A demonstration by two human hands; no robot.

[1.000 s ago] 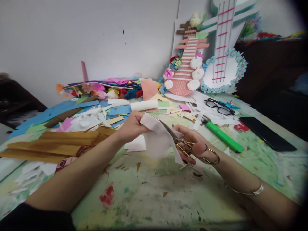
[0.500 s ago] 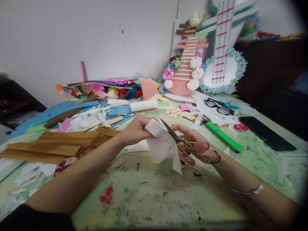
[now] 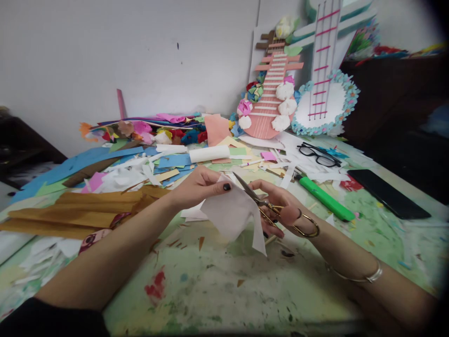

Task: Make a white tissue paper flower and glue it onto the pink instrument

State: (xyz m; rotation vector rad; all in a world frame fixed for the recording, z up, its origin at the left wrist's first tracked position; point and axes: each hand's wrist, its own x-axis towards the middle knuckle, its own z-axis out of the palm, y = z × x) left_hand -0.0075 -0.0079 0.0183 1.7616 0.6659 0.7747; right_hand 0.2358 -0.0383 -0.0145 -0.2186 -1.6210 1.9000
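So from my remote seat, the left hand (image 3: 196, 188) pinches the white paper (image 3: 229, 213) above the table (image 3: 196, 295), I'd guess to steady it for the scissors (image 3: 258, 202) gripped in the right hand (image 3: 286, 205).

Above the counter (image 3: 210, 290), the paper (image 3: 228, 213) is held left of the scissors (image 3: 259, 202). The phone (image 3: 388, 194) is placed to their right, the glasses (image 3: 328, 160) are set behind and left of it, and a toy guitar (image 3: 338, 100) is stood behind the glasses.
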